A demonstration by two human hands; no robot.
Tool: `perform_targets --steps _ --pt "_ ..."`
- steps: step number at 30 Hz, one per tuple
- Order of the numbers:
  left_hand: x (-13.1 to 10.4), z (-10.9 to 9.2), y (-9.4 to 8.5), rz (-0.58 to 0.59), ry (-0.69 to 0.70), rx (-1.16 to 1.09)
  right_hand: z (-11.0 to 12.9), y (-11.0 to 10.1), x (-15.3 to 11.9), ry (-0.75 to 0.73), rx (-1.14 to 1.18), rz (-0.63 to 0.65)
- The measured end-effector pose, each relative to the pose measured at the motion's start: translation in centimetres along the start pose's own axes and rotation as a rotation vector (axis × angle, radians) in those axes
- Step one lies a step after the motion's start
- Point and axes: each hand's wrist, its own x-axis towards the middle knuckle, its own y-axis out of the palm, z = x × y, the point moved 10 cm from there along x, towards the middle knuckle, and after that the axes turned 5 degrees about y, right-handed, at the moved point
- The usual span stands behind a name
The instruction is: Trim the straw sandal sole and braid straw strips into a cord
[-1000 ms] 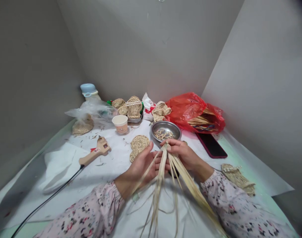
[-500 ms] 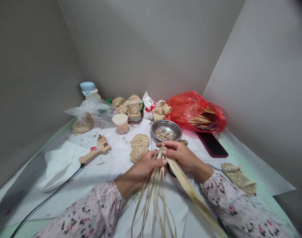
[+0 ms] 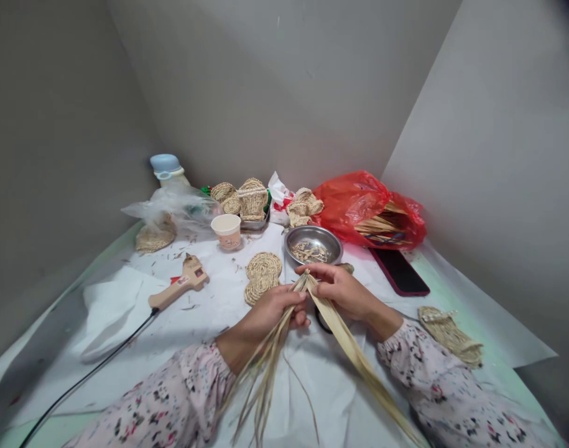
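Observation:
My left hand (image 3: 275, 313) is closed around a bunch of thin straw strands (image 3: 268, 367), thumb on top, their loose ends fanning down toward my left sleeve. My right hand (image 3: 341, 290) pinches the gathered tip of the bunch, where a broad pale straw strip (image 3: 352, 348) runs down to the lower right. Both hands meet at this tip, just in front of a metal bowl (image 3: 336, 252) with straw scraps in it. Beyond my left hand lies a flat woven straw piece (image 3: 262, 278) of two joined rounds. A dark ring-shaped thing, partly hidden, lies under the strip.
To the left lie a glue gun (image 3: 184, 283) with a black cord and white paper (image 3: 120, 305). Behind stand a paper cup (image 3: 226, 232), a blue-capped bottle (image 3: 166, 168) and woven pieces (image 3: 253, 199). On the right are a red plastic bag (image 3: 349, 199), a phone (image 3: 400, 272) and a woven piece (image 3: 449, 336).
My left hand has gathered the thin strands and swung them to the left, away from the broad strip. My right hand stays at the tip, almost unmoved.

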Motion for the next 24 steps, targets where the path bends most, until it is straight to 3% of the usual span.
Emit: perform_targets --steps 11,24 --pt "-0.38 -0.6 0.74 0.013 0.021 -0.034 0.78 -0.23 -0.29 0.003 -0.176 -0.042" --pt "-0.5 -0.37 -0.1 -0.081 0.026 0.127 0.05 0.22 -0.03 0.006 -0.063 -0.058"
